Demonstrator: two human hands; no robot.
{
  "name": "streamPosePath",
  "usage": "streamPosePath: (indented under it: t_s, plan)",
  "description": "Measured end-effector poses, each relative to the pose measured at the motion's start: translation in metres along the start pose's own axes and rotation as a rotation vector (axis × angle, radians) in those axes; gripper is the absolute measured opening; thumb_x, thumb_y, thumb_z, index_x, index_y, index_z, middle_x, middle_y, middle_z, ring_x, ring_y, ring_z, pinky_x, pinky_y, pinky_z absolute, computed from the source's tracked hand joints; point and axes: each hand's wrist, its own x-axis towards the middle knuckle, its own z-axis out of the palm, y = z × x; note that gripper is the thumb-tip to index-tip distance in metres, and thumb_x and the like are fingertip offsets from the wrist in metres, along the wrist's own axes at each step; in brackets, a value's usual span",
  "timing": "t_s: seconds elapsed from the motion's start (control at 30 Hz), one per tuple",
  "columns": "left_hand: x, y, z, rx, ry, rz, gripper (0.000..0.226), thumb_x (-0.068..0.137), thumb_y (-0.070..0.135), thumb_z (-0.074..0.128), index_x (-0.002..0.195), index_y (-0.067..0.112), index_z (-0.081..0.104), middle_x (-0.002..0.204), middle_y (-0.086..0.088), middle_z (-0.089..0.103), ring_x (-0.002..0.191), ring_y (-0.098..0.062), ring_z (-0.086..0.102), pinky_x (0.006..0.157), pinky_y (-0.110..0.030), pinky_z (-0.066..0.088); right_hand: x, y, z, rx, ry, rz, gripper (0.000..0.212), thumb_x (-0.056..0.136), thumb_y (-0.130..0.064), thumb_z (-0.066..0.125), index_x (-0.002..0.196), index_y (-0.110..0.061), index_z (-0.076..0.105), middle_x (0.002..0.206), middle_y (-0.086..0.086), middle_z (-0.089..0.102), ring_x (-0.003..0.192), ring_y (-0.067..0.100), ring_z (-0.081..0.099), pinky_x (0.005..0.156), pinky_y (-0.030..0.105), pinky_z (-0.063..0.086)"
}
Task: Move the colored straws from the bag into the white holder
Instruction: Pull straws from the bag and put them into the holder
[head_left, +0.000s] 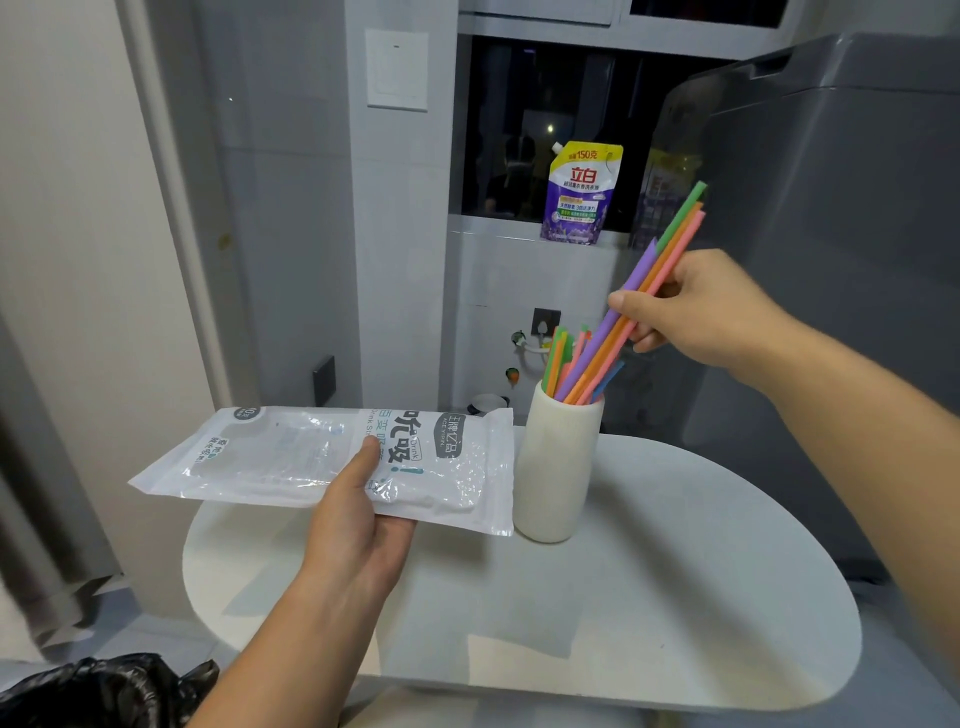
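Note:
My left hand (358, 525) grips a clear plastic straw bag (291, 452) with white printed labels, held flat above the table's left side; it looks empty. My right hand (711, 312) pinches a bundle of colored straws (670, 244), purple, green, orange and pink, tilted up to the right. Their lower ends reach into the white holder (556, 467), a tall white cup standing on the table just right of the bag. Several shorter-looking straws (558, 358) stand in the holder too.
The white oval table (649, 597) carries the holder. A purple detergent pouch (579, 192) stands on the window ledge behind. A grey appliance (831, 208) rises at right. A black plastic bag (104, 691) lies at the bottom left.

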Motion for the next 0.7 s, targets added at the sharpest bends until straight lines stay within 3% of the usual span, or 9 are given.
streamPosePath:
  t_s: [0.13, 0.23, 0.37, 0.47, 0.57, 0.63, 0.7]
  plan:
    - [0.001, 0.000, -0.001, -0.013, -0.003, -0.005, 0.026, 0.099, 0.012, 0.064, 0.124, 0.010, 0.068, 0.110, -0.008, 0.081, 0.096, -0.024, 0.079, 0.082, -0.046, 0.064, 0.013, 0.001, 0.018, -0.068, -0.053, 0.031, 0.019, 0.089, -0.038, 0.071, 0.080, -0.022, 0.066, 0.079, 0.002, 0.072, 0.059, 0.012, 0.072, 0.050, 0.018, 0.055]
    - [0.002, -0.001, -0.001, -0.013, -0.004, -0.009, 0.026, 0.098, 0.012, 0.065, 0.124, 0.010, 0.068, 0.109, -0.009, 0.082, 0.095, -0.024, 0.080, 0.074, -0.045, 0.066, 0.016, 0.004, 0.034, -0.156, -0.075, 0.028, 0.026, 0.088, -0.042, 0.071, 0.081, -0.018, 0.066, 0.084, 0.004, 0.071, 0.070, 0.014, 0.068, 0.054, 0.022, 0.050]
    - [0.003, -0.002, -0.001, 0.003, -0.010, -0.012, 0.023, 0.099, 0.012, 0.064, 0.121, 0.009, 0.069, 0.108, -0.008, 0.082, 0.094, -0.024, 0.080, 0.078, -0.045, 0.066, 0.016, 0.006, 0.046, -0.120, -0.069, 0.016, 0.032, 0.087, -0.039, 0.074, 0.105, -0.015, 0.064, 0.104, 0.006, 0.071, 0.084, 0.018, 0.069, 0.062, 0.023, 0.052]
    - [0.003, -0.002, -0.001, 0.016, -0.017, -0.011, 0.022, 0.099, 0.013, 0.064, 0.120, 0.009, 0.070, 0.108, -0.008, 0.082, 0.095, -0.023, 0.080, 0.081, -0.046, 0.062, 0.015, 0.003, 0.047, 0.002, -0.015, 0.060, 0.070, 0.084, -0.039, 0.077, 0.141, -0.018, 0.042, 0.128, 0.006, 0.059, 0.104, 0.022, 0.064, 0.078, 0.036, 0.058]
    - [0.002, -0.004, -0.001, 0.016, -0.021, -0.022, 0.022, 0.098, 0.013, 0.064, 0.119, 0.008, 0.070, 0.109, -0.009, 0.082, 0.096, -0.023, 0.080, 0.080, -0.045, 0.063, 0.012, -0.006, 0.046, 0.107, 0.093, -0.046, 0.097, 0.085, -0.031, 0.078, 0.156, -0.029, 0.013, 0.142, 0.007, 0.049, 0.119, 0.022, 0.057, 0.090, 0.044, 0.057]
    - [0.002, -0.005, -0.001, 0.017, -0.023, -0.028, 0.022, 0.098, 0.013, 0.064, 0.119, 0.007, 0.070, 0.109, -0.009, 0.081, 0.096, -0.024, 0.079, 0.083, -0.045, 0.061, 0.013, -0.010, 0.046, 0.091, 0.142, -0.147, 0.097, 0.088, -0.025, 0.076, 0.158, -0.033, 0.008, 0.148, 0.005, 0.046, 0.122, 0.020, 0.055, 0.092, 0.043, 0.053]
    - [0.001, -0.006, -0.001, 0.017, -0.022, -0.031, 0.022, 0.098, 0.012, 0.064, 0.119, 0.007, 0.070, 0.109, -0.009, 0.081, 0.097, -0.024, 0.079, 0.084, -0.046, 0.061, 0.016, -0.010, 0.050, -0.021, 0.132, -0.216, 0.077, 0.094, -0.023, 0.067, 0.156, -0.030, 0.022, 0.146, 0.003, 0.049, 0.122, 0.018, 0.055, 0.095, 0.041, 0.052]
